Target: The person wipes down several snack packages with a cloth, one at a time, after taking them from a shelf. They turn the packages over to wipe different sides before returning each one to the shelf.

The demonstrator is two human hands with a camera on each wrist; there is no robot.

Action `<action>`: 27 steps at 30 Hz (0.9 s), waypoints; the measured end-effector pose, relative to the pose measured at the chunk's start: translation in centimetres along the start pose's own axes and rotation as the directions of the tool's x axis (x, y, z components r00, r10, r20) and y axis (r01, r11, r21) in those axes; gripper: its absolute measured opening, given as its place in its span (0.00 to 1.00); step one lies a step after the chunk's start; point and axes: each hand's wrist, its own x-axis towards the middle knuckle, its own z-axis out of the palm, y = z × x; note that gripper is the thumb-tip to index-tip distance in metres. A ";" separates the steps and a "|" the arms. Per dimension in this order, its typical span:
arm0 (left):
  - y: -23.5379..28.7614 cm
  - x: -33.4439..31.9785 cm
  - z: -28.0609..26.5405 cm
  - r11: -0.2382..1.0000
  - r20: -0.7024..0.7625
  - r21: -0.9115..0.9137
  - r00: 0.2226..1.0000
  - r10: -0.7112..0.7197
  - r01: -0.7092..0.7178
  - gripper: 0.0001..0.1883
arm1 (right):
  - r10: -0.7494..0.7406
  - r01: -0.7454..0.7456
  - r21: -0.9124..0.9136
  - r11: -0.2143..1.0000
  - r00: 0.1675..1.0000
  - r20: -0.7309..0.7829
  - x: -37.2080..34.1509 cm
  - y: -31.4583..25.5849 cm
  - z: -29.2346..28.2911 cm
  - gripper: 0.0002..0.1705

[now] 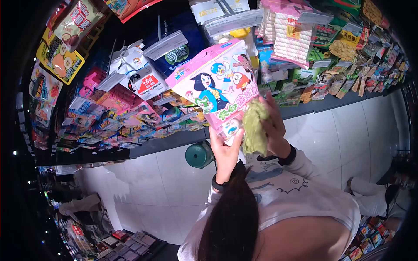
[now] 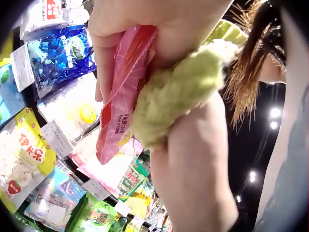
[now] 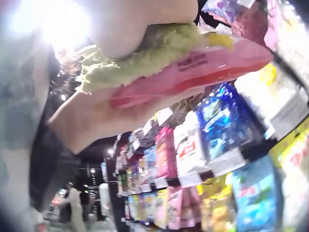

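Observation:
A pink and white snack bag [image 1: 222, 82] with cartoon figures is held up in front of the shelf. Its lower edge is gripped by my left hand [image 1: 226, 154], the thumb over the printed front. My right hand [image 1: 276, 130] holds a fuzzy green cloth [image 1: 256, 130] against the bag's lower right side. In the left wrist view my left hand [image 2: 149, 24] pinches the pink bag [image 2: 123, 96] beside the green cloth [image 2: 178, 92]. The right wrist view shows my right hand [image 3: 130, 26] over the green cloth [image 3: 145, 60], with the bag [image 3: 203, 67] below it.
Hanging snack packets [image 1: 139, 76] with price-tag holders [image 1: 165, 45] line the rack around the bag. A green round stool [image 1: 199, 155] stands on the tiled floor [image 1: 148, 187]. A dark ponytail [image 1: 230, 217] hangs near the left forearm. Other people's legs [image 1: 85, 204] show at the lower left.

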 end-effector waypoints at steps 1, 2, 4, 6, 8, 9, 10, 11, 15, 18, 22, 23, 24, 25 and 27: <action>0.2 0.0 -0.1 0.998 -0.009 -0.010 0.998 -0.064 0.064 0.27 | 0.147 -0.144 0.036 0.989 0.982 -0.116 0.0 0.0 0.6 0.15; -0.4 0.0 -0.1 0.998 -0.002 -0.031 0.998 -0.058 0.058 0.27 | 0.069 -0.069 0.004 0.998 0.998 -0.013 -0.2 -0.3 0.4 0.15; -0.9 0.1 0.0 0.997 0.009 -0.082 1.000 0.006 -0.005 0.26 | -0.076 0.084 -0.036 0.996 0.977 0.199 -1.0 -1.3 -0.3 0.15; -1.8 0.4 -0.2 0.990 0.002 -0.103 0.995 0.095 -0.094 0.25 | -0.143 0.155 -0.042 0.987 0.969 0.201 -2.0 -0.5 0.0 0.14; -1.0 0.1 -0.2 0.998 -0.001 -0.065 1.000 -0.020 0.020 0.25 | -0.074 0.083 -0.060 0.995 0.987 0.141 -2.3 0.2 0.1 0.11; -0.7 -0.1 -0.2 0.996 -0.004 -0.047 0.997 -0.079 0.079 0.25 | -0.035 0.036 -0.017 0.999 0.998 0.059 -2.2 1.0 -0.6 0.13; -0.9 0.0 -0.2 0.998 -0.015 -0.060 1.000 -0.008 0.007 0.25 | 0.098 -0.093 0.077 0.993 0.993 -0.058 -1.6 1.1 -0.8 0.15; -1.1 0.0 -0.3 0.998 0.008 -0.059 1.000 -0.012 0.012 0.26 | 0.235 -0.205 0.181 0.962 0.958 -0.163 -1.1 1.2 -0.9 0.17; -1.2 -1.1 -0.8 0.995 0.000 -0.086 0.999 0.048 -0.048 0.28 | 0.432 -0.352 0.333 0.875 0.878 -0.207 -1.9 1.8 -1.8 0.17; -2.1 -1.6 -1.8 0.979 -0.022 -0.180 0.995 0.098 -0.100 0.30 | 0.678 -0.493 0.621 0.610 0.730 -0.087 -2.0 0.5 -2.9 0.16; -1.8 -0.9 -3.0 0.986 0.018 -0.147 0.996 0.082 -0.079 0.28 | 0.791 -0.608 0.761 0.226 0.571 0.221 -2.1 2.0 -4.1 0.16; -1.5 -1.0 -3.0 0.987 0.035 -0.144 0.996 0.078 -0.073 0.27 | 0.798 -0.628 0.757 0.179 0.543 0.262 -2.1 2.2 -4.4 0.17; -1.1 -1.1 -2.9 0.988 0.051 -0.141 0.996 0.073 -0.065 0.27 | 0.803 -0.648 0.750 0.131 0.513 0.303 -2.1 2.3 -4.7 0.19; -0.9 -1.3 -3.0 0.989 0.066 -0.137 0.996 0.066 -0.057 0.27 | 0.805 -0.667 0.740 0.081 0.482 0.346 -2.2 2.6 -5.0 0.20; -1.2 -1.8 -3.1 0.991 0.094 -0.119 0.993 0.074 -0.062 0.27 | 0.763 -0.660 0.746 0.088 0.526 0.375 -2.7 3.1 -5.5 0.22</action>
